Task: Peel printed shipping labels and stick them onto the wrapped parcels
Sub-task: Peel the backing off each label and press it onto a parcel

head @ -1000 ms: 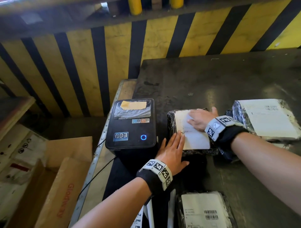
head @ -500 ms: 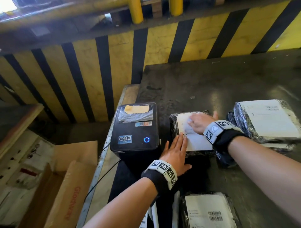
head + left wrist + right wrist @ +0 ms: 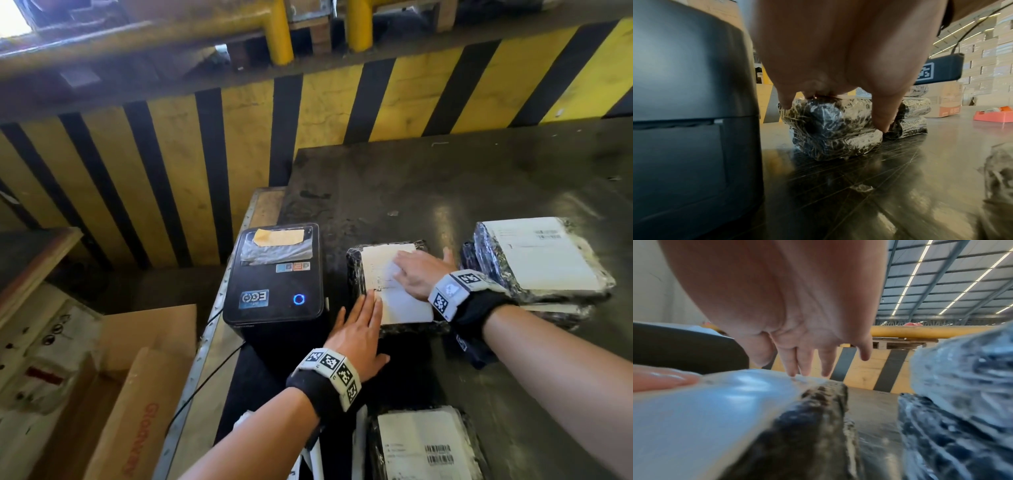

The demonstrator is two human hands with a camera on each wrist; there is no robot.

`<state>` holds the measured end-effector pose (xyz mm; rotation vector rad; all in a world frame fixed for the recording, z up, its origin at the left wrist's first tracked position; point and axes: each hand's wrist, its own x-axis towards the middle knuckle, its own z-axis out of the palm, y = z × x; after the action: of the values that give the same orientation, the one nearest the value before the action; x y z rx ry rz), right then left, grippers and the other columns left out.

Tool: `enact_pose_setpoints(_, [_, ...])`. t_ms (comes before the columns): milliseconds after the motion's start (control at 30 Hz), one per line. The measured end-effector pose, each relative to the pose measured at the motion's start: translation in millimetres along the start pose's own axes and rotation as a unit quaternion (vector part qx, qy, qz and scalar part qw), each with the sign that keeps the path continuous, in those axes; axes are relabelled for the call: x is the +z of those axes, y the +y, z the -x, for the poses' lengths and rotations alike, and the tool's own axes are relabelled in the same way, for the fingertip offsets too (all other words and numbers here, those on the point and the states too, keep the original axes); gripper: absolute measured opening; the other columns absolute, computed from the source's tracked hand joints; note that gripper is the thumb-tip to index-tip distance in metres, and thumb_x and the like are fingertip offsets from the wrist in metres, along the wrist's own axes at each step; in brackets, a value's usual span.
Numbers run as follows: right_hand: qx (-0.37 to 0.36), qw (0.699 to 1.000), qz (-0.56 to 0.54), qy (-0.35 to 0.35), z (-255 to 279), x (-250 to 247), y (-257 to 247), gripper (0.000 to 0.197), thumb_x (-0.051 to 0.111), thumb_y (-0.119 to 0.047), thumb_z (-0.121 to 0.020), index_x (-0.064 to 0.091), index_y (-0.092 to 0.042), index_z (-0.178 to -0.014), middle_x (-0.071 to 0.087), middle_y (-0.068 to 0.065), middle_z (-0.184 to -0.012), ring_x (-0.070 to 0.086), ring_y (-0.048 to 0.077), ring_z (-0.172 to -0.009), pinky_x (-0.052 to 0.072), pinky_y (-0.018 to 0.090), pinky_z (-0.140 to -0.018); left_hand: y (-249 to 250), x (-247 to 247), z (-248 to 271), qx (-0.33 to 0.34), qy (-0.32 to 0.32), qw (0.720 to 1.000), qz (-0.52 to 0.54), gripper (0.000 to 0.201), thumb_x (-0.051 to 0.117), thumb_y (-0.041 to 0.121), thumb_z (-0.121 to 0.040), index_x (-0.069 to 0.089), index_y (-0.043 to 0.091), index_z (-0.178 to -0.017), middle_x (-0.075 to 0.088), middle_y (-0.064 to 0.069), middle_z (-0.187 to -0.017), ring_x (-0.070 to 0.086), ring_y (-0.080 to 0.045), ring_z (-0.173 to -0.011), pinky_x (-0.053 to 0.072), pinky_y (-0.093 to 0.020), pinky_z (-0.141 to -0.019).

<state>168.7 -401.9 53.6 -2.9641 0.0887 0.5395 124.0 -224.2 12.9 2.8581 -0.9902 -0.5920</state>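
**Label being smoothed onto the middle parcel**

The white shipping label lies on top of the black, film-wrapped parcel, which sits on the dark desk just right of the label printer. The right hand rests flat on the label with fingers straight; the right wrist view shows the fingertips touching its glossy surface. The left hand is also flat and holds nothing: its fingertips reach the label's near left edge, and the left wrist view shows the thumb against the parcel's side, steadying it.

Judged from this, the step in hand is pressing the label down, with peeling and placing already done for this parcel. A faint crease shows near the label's middle, so the next move likely calls for a firm sweep out to the edges and corners, since the crinkled film may grip poorly.

Further out, a labelled parcel tops a stack to the right, touching or just beside the right wrist, and another labelled one lies nearer the person. Cardboard boxes stand below the desk at left.
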Motion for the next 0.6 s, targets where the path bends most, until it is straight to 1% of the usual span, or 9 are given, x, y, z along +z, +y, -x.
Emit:
enact_pose_setpoints(133, [-0.07, 0.997, -0.036, 0.014, 20.7, 26.0, -19.6, 0.044, 0.022, -0.04, -0.1, 0.033, -0.027, -0.14, 0.021, -0.011, -0.155, 0.016, 0.015, -0.144, 0.002, 0.063, -0.112, -3.7, 3.7, 10.3, 0.01, 0.004, 1.0, -0.009, 0.092, 0.054, 0.039, -0.09, -0.011, 0.014, -0.151, -0.018, -0.001, -0.159, -0.015, -0.015, -0.147, -0.001, -0.044, -0.12])
enact_pose_setpoints(200, [-0.054, 0.997, -0.04, 0.022, 24.6, 35.4, -10.6, 0.047, 0.018, -0.041, -0.1, 0.022, -0.03, -0.146, 0.011, -0.014, -0.158, 0.009, 0.012, -0.145, 0.0, 0.062, -0.113, -5.3, 4.6, 13.0, 0.007, 0.007, 1.0, -0.015, 0.091, 0.053, 0.039, -0.09, -0.01, 0.015, -0.151, -0.018, 0.0, -0.159, -0.016, -0.013, -0.146, -0.001, -0.043, -0.12])
enact_pose_setpoints(267, [-0.03, 0.998, -0.044, 0.024, 23.8, 36.8, 1.5, 0.049, 0.016, -0.041, -0.1, 0.018, -0.031, -0.148, 0.008, -0.015, -0.158, 0.007, 0.011, -0.146, -0.001, 0.062, -0.113, -6.5, 3.9, 14.8, 0.007, 0.007, 1.0, -0.014, 0.089, 0.053, 0.039, -0.091, -0.01, 0.016, -0.151, -0.019, 0.001, -0.159, -0.016, -0.012, -0.146, -0.001, -0.043, -0.12])
enact_pose_setpoints(333, [-0.003, 0.998, -0.05, 0.024, 19.5, 31.1, 9.0, 0.048, 0.017, -0.039, -0.1, 0.024, -0.03, -0.146, 0.016, -0.015, -0.156, 0.013, 0.013, -0.145, 0.0, 0.062, -0.112, -7.0, 3.5, 15.3, 0.008, 0.01, 1.0, -0.014, 0.089, 0.053, 0.038, -0.091, -0.01, 0.016, -0.151, -0.019, 0.001, -0.159, -0.015, -0.013, -0.146, -0.002, -0.043, -0.12])
enact_pose_setpoints(367, [0.01, 0.998, -0.052, 0.024, 16.7, 26.2, 9.5, 0.045, 0.02, -0.037, -0.099, 0.032, -0.027, -0.141, 0.025, -0.014, -0.153, 0.02, 0.014, -0.143, 0.0, 0.063, -0.111, -6.3, 3.4, 15.4, 0.007, 0.009, 1.0, -0.012, 0.089, 0.053, 0.038, -0.091, -0.01, 0.016, -0.151, -0.019, 0.001, -0.159, -0.015, -0.013, -0.146, -0.001, -0.043, -0.12])
enact_pose_setpoints(433, [0.03, 0.999, -0.037, 0.019, 11.5, 13.1, 1.7, 0.034, 0.028, -0.029, -0.097, 0.051, -0.019, -0.12, 0.047, -0.006, -0.133, 0.037, 0.018, -0.132, 0.002, 0.065, -0.111, -4.6, 3.0, 15.4, 0.002, 0.006, 1.0, -0.008, 0.09, 0.053, 0.039, -0.091, -0.01, 0.016, -0.151, -0.018, 0.001, -0.159, -0.014, -0.013, -0.147, 0.0, -0.043, -0.12])
enact_pose_setpoints(500, [0.026, 0.999, -0.028, 0.016, 10.9, 4.2, -13.8, 0.025, 0.033, -0.025, -0.095, 0.056, -0.016, -0.104, 0.054, -0.004, -0.12, 0.044, 0.02, -0.125, 0.002, 0.065, -0.111, -3.1, 2.5, 15.9, 0.001, 0.005, 1.0, -0.003, 0.09, 0.054, 0.038, -0.091, -0.01, 0.016, -0.151, -0.018, 0.001, -0.159, -0.013, -0.014, -0.147, 0.002, -0.044, -0.12])
enact_pose_setpoints(533, [0.003, 1.0, -0.023, 0.019, 11.0, 5.8, -22.0, 0.024, 0.035, -0.025, -0.094, 0.055, -0.018, -0.105, 0.054, -0.005, -0.123, 0.043, 0.02, -0.126, 0.004, 0.065, -0.11, -3.0, 2.1, 16.1, 0.001, 0.004, 1.0, -0.003, 0.09, 0.054, 0.038, -0.09, -0.009, 0.016, -0.151, -0.017, 0.001, -0.159, -0.012, -0.014, -0.147, 0.003, -0.045, -0.12])
enact_pose_setpoints(600, [-0.053, 0.998, -0.016, 0.02, 14.6, 15.8, -35.3, 0.032, 0.032, -0.03, -0.096, 0.05, -0.021, -0.121, 0.045, -0.007, -0.138, 0.035, 0.018, -0.132, 0.006, 0.066, -0.11, -3.7, 1.4, 16.5, 0.002, 0.006, 1.0, -0.006, 0.091, 0.055, 0.037, -0.089, -0.008, 0.015, -0.151, -0.016, 0.001, -0.16, -0.01, -0.014, -0.147, 0.005, -0.045, -0.12])
